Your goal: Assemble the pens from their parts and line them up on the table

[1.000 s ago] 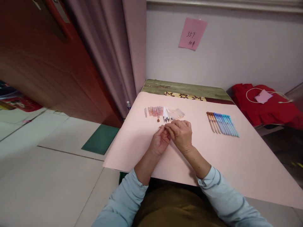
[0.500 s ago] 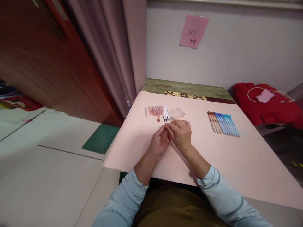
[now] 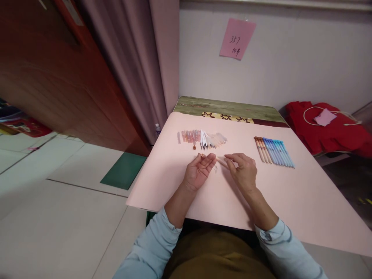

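Nearest the camera, two light blue sleeves reach out over an olive-brown lap onto a pink sheet (image 3: 290, 201) that covers most of the desk (image 3: 226, 106). The left hand (image 3: 198, 172) lies palm up on the sheet with its fingers loosely curled, and its thumb and fingertips pinch a small brown cap (image 3: 202, 155). Just beside it, the right hand (image 3: 243, 170) rests on the sheet with its fingertips closed on one end of a pale barrel (image 3: 222, 161), which points towards the left hand. A tiny part (image 3: 216, 167) lies on the sheet between the two hands, too small to make out. Just beyond the hands is a loose cluster of parts: white refills (image 3: 204, 142) with dark tips fanned in the middle, orange barrels (image 3: 189, 136) to their left, clear parts (image 3: 218, 138) to their right, and a second brown cap (image 3: 194, 147) lying alone in front. Well apart to the right, a row of pens (image 3: 273, 152) lies side by side, brown ones at its left and blue ones filling the rest. Farther back, the bare desk edge shows a green wood pattern. A red cloth (image 3: 328, 135) sits to the right, a curtain (image 3: 139, 58) hangs to the left, and a pink note (image 3: 237, 38) is stuck on the wall.
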The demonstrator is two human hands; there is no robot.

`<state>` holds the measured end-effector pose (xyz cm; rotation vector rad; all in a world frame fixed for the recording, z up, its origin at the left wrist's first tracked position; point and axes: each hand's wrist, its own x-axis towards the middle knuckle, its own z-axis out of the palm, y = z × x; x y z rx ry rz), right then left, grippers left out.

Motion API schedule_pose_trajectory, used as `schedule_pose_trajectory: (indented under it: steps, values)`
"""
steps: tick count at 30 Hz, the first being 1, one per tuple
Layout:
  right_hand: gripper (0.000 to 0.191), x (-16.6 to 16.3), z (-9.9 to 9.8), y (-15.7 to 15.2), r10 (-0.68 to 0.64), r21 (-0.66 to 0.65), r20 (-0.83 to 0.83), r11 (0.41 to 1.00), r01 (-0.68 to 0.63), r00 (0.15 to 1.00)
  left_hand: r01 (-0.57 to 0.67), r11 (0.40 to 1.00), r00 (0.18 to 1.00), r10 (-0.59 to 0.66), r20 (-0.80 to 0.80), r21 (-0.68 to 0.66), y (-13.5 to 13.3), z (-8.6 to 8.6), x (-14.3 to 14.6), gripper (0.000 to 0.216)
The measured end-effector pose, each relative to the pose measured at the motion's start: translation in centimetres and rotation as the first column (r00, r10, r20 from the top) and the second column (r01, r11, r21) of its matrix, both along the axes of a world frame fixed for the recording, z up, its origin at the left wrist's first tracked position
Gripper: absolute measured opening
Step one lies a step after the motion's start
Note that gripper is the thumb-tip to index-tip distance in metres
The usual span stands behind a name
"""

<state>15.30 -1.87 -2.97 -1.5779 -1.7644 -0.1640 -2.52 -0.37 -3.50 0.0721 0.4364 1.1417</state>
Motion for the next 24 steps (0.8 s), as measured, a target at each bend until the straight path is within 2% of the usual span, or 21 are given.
schedule_pose_trajectory:
  steps: [3,5,10,13,16,20,24]
  values:
    - [0.022,1.1,-0.5,-0.9,-0.021,-0.177,0.071,0.984,0.034,0.997,0.019,1.000,1.000,-0.020,0.021,0.025,-0.1,0.2,-0.1,0.023]
    - [0.023,1.1,-0.7,-1.2,-0.020,-0.251,0.116,0.967,0.048,0.993,0.031,0.999,0.999,-0.032,0.033,0.033,-0.2,0.4,-0.2,0.023]
    - [0.020,0.3,-1.2,-0.8,-0.038,-0.296,0.154,0.952,0.082,0.987,0.039,0.999,0.998,-0.040,0.038,0.033,-0.1,0.5,-0.4,0.022]
    - [0.019,0.4,-1.3,-0.8,-0.060,-0.251,0.112,0.964,0.086,0.992,0.009,1.000,1.000,-0.010,0.022,0.027,0.1,0.2,-0.5,0.022]
    - [0.020,0.3,-0.3,-1.6,-0.083,-0.137,-0.013,0.987,0.081,0.996,-0.018,0.999,1.000,0.019,-0.008,0.031,0.3,-0.1,-0.5,0.020]
    - [0.017,-0.7,2.1,-3.1,0.075,0.076,-0.072,0.995,-0.069,0.995,-0.038,0.998,0.998,0.040,-0.048,0.050,0.5,-0.3,-0.3,0.018]
    - [0.015,-1.8,3.3,-3.6,0.169,0.098,-0.015,0.981,-0.166,0.986,-0.046,0.998,0.994,0.050,-0.098,0.045,0.5,-0.3,-0.1,0.012]
